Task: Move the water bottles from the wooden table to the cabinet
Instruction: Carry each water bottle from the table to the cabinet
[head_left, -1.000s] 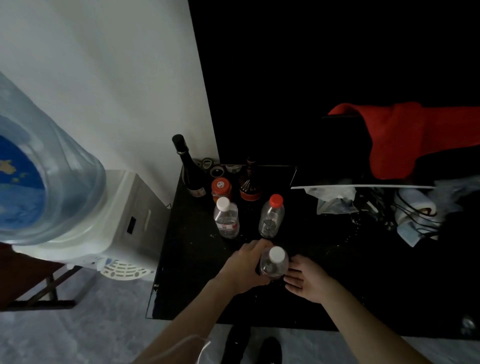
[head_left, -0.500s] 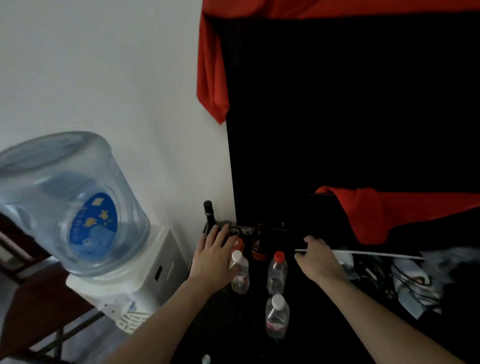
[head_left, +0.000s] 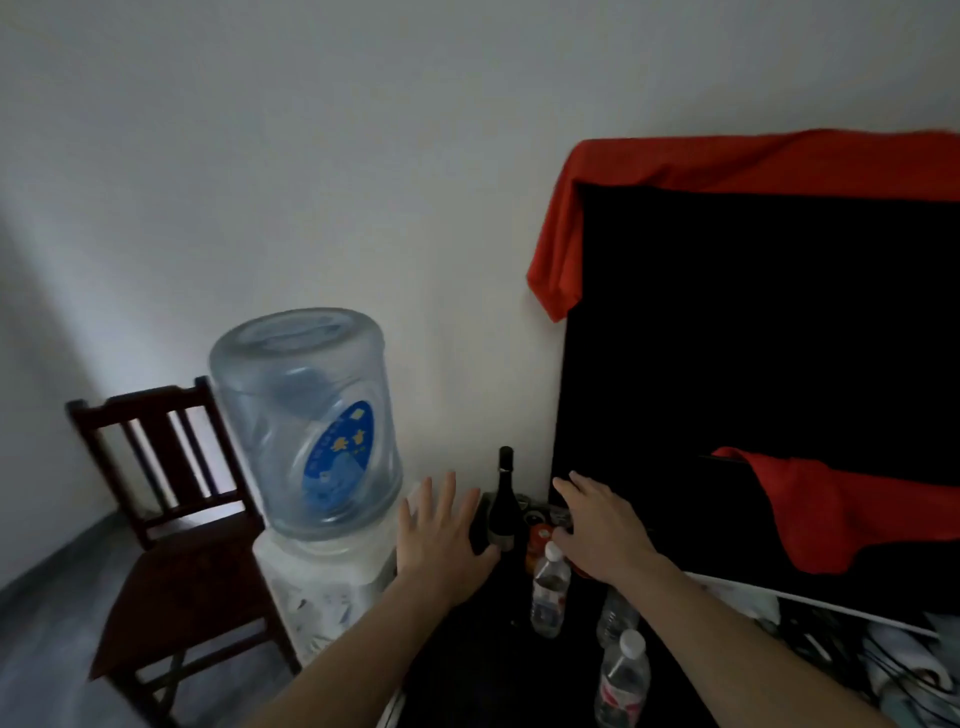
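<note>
Water bottles, three of them, stand upright on the dark cabinet top (head_left: 467, 665) below both hands: a white-capped bottle (head_left: 549, 592) just under the right hand's (head_left: 605, 530) fingertips, a second bottle (head_left: 615, 616) largely hidden beneath the right wrist, and a nearest bottle (head_left: 623, 680) with a red label, beside the right forearm. Both hands are spread flat with straight fingers and hold nothing; the left hand (head_left: 441, 530) hovers to the left of a dark glass wine bottle (head_left: 505, 499). The clear plastic looks thin, so these should be light, slightly squashy and smooth. A wrap around the ribbed middle seems the surest hold; the caps are too small. The wine bottle close by could be knocked over.
</note>
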